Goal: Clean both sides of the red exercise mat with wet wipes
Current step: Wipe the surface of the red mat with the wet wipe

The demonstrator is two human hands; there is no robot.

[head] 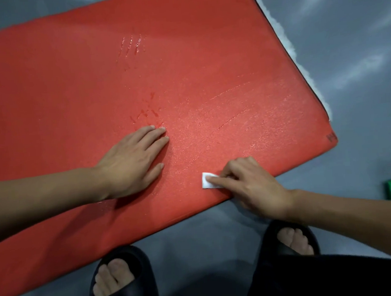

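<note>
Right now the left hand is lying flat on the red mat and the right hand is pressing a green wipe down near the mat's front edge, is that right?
Not quite: the head view shows the wipe is white, not green. The left hand does lie flat on the red mat, and the right hand presses the wipe near the front edge.

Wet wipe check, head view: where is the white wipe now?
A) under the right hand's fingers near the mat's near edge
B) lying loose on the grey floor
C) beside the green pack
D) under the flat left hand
A: the right hand presses the folded wet wipe onto the red mat near its front edge.
</note>
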